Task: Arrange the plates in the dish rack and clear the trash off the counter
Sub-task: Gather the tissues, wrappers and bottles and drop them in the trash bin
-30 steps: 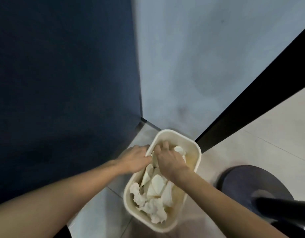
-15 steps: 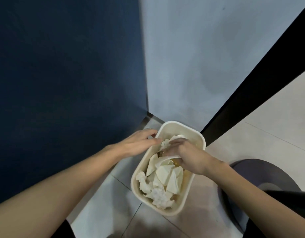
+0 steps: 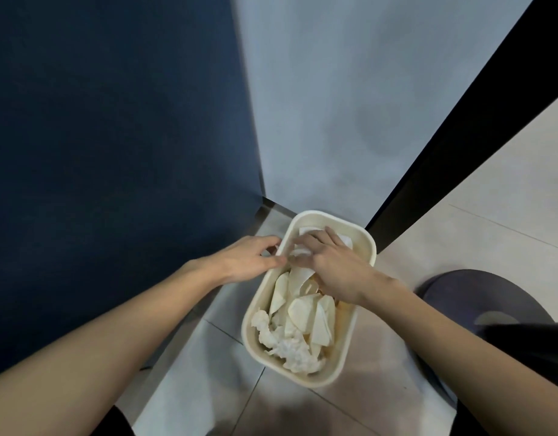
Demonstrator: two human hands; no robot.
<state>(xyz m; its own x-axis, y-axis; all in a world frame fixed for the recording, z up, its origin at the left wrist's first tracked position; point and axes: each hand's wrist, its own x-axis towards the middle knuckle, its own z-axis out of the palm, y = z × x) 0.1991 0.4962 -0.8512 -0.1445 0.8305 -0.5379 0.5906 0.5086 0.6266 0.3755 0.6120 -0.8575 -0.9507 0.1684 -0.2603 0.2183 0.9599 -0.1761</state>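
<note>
Pale floor tiles (image 3: 497, 196) meet two walls in a corner: a dark blue wall panel (image 3: 114, 146) fills the upper left of the frame and a pale grey-blue wall (image 3: 350, 99) the upper middle. Close to this corner, at the lower middle, stands a cream rectangular plastic bin with rounded corners (image 3: 345, 344).

As I judge it, the step in hand is the trash part of the task: putting paper waste into the bin. The right hand (image 3: 334, 269) is over the upper end of the bin, its fingers bent down around a white paper sheet (image 3: 306, 231) on top of the heap. The left hand (image 3: 249, 259) is at the left rim, with fingers curled and the thumb reaching toward the paper. I cannot tell if it grips the rim or a scrap. Lower in the bin lie pale folded paper pieces (image 3: 306, 309) and a crumpled white tissue (image 3: 290, 347), and it looks nearly full.

The next move probably calls for releasing the sheet, perhaps pressing it down so nothing slips over the rim, and then taking both hands out. Plates, dish rack and counter are not in view, so that part cannot be judged.

At the lower right a dark grey round base (image 3: 479, 297), with a black bar (image 3: 529, 333) over it, stands just beside the bin, under the right forearm. A black diagonal strip (image 3: 460, 127) runs along the wall at the right.
</note>
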